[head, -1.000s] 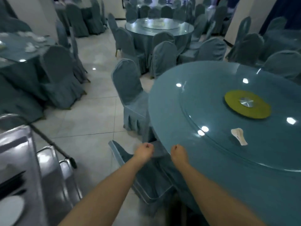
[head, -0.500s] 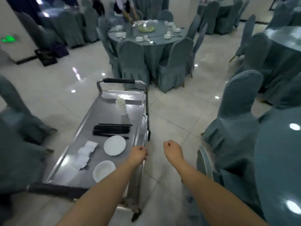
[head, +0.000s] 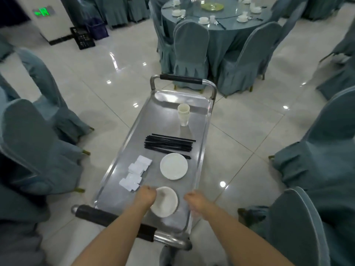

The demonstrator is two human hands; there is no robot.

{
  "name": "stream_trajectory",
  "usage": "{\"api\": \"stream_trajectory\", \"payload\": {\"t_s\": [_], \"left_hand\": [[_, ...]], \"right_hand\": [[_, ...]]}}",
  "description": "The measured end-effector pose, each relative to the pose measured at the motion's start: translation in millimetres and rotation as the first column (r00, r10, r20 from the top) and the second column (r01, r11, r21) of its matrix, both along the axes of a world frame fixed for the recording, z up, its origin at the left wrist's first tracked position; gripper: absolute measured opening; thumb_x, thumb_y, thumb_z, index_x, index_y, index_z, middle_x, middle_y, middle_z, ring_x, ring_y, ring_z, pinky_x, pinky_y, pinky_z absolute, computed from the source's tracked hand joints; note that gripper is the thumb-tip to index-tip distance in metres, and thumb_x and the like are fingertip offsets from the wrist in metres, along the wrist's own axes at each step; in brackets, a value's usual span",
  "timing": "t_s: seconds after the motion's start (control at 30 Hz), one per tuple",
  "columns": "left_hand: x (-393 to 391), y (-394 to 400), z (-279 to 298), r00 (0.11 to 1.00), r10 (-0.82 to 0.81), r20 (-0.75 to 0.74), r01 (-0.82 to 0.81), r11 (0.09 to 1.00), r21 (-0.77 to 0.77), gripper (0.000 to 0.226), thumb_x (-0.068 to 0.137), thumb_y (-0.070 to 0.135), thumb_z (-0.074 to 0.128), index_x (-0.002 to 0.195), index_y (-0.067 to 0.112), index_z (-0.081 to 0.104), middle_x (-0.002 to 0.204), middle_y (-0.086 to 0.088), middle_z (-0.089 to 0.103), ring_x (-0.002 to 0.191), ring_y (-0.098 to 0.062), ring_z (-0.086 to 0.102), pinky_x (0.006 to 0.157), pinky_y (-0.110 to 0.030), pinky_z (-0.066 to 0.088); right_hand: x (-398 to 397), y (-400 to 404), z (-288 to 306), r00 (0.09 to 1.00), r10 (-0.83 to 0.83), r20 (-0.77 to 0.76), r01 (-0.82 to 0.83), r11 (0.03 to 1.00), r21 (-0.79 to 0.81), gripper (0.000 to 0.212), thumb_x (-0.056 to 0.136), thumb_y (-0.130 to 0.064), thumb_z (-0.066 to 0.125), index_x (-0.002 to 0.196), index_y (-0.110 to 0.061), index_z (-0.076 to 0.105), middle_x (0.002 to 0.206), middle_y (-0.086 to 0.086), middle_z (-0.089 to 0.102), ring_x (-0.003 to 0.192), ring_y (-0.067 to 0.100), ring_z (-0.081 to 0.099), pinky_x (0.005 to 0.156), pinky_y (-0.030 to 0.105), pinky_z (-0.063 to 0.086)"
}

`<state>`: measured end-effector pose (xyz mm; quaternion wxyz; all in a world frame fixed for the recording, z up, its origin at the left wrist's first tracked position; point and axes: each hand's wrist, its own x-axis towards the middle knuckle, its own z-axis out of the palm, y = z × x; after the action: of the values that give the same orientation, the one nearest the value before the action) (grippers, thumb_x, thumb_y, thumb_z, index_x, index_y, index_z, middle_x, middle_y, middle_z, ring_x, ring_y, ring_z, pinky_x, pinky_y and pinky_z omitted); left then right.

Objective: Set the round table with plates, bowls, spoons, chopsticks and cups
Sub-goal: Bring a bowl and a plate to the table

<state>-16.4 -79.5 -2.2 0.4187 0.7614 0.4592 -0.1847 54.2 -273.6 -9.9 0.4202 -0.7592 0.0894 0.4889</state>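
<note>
Shiny metal cart (head: 123, 148), glossy floor tiles (head: 240, 127)

You stand at a stainless-steel service cart (head: 123, 150) with black-padded push handles, parked on a glossy pale tiled floor (head: 96, 77) among chairs draped in blue-grey fabric covers (head: 34, 143). On its top lie small white folded napkins (head: 137, 172), loosely overlapped. Far off to your left, a green illuminated exit sign (head: 42, 11) glows on a white pillar, with dark plastic crates (head: 84, 40) on the floor beside it.
</note>
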Motion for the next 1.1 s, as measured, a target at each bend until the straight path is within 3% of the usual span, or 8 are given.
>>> {"api": "stream_trajectory", "payload": {"t_s": [0.13,0.27,0.37,0.53,0.67,0.8,0.9,1.1], "left_hand": [[5,24,-29,0.995,-0.082,-0.056,0.075,0.989,-0.125,0.032,0.100,0.015,0.040,0.117,-0.001,0.061,0.124,-0.024,0.060,0.114,-0.036,0.057,0.097,-0.042,0.049],[5,26,-30,0.997,-0.005,-0.083,-0.029,0.919,-0.394,0.032,0.098,0.017,0.037,0.123,0.013,0.057,0.114,-0.023,0.061,0.087,-0.037,0.061,0.057,-0.037,0.052],[9,30,-27,0.993,-0.012,-0.119,-0.039,0.906,-0.421,0.030,0.097,0.024,0.038,0.118,0.017,0.059,0.113,-0.020,0.064,0.084,-0.034,0.060,0.055,-0.030,0.049],[32,24,-6,0.993,-0.097,-0.070,0.056,0.894,-0.445,0.018,0.084,0.021,0.054,0.089,0.014,0.069,0.059,-0.006,0.058,0.044,-0.017,0.045,0.050,-0.022,0.037],[66,-5,29,0.994,-0.101,-0.040,0.074,0.898,-0.433,0.009,0.083,0.016,0.052,0.084,0.013,0.060,0.068,-0.007,0.052,0.053,-0.020,0.045,0.057,-0.028,0.043],[101,-68,61,0.990,-0.129,0.060,0.142,0.899,-0.414,0.012,0.085,0.018,0.053,0.090,0.012,0.062,0.079,-0.009,0.062,0.064,-0.023,0.057,0.061,-0.031,0.054],[118,-140,82,0.971,-0.166,0.170,0.219,0.900,-0.376,0.012,0.088,0.019,0.054,0.087,0.013,0.064,0.066,-0.005,0.063,0.056,-0.019,0.055,0.052,-0.023,0.046],[121,-307,103,0.951,-0.155,0.267,0.256,0.879,-0.402,0.015,0.089,0.020,0.052,0.087,0.011,0.064,0.080,-0.012,0.064,0.076,-0.028,0.061,0.065,-0.030,0.051]], "right_hand": [[-12,34,-27,0.985,-0.122,-0.125,0.120,0.992,-0.028,0.006,0.093,-0.022,0.052,0.096,-0.019,0.056,0.076,0.005,0.045,0.057,0.015,0.041,0.058,0.025,0.039],[-22,54,-38,0.955,-0.198,-0.222,0.186,0.980,-0.074,0.027,0.092,-0.026,0.051,0.118,-0.021,0.057,0.091,0.011,0.057,0.063,0.020,0.050,0.057,0.028,0.046],[-22,64,-36,0.938,-0.270,-0.216,0.256,0.962,-0.091,0.030,0.092,-0.025,0.051,0.121,-0.019,0.055,0.103,0.015,0.064,0.075,0.027,0.063,0.067,0.038,0.059],[-2,54,-7,0.946,-0.293,-0.140,0.283,0.955,-0.090,0.034,0.092,-0.019,0.048,0.124,-0.011,0.056,0.116,0.020,0.063,0.102,0.038,0.065,0.084,0.047,0.056],[17,12,28,0.920,-0.382,-0.092,0.380,0.924,-0.037,0.028,0.092,-0.020,0.047,0.114,-0.008,0.061,0.096,0.016,0.064,0.081,0.032,0.063,0.071,0.038,0.054],[33,-53,64,0.873,-0.487,-0.011,0.487,0.873,0.008,0.018,0.093,-0.022,0.048,0.104,-0.011,0.057,0.087,0.013,0.060,0.061,0.025,0.057,0.044,0.023,0.047],[35,-122,84,0.839,-0.542,0.051,0.538,0.839,0.074,0.018,0.094,-0.023,0.046,0.105,-0.012,0.055,0.085,0.011,0.058,0.060,0.023,0.056,0.048,0.022,0.047],[17,-281,108,0.686,-0.724,0.071,0.711,0.688,0.146,0.030,0.095,-0.029,0.045,0.114,-0.009,0.056,0.093,0.013,0.062,0.063,0.023,0.059,0.052,0.025,0.048]]}}
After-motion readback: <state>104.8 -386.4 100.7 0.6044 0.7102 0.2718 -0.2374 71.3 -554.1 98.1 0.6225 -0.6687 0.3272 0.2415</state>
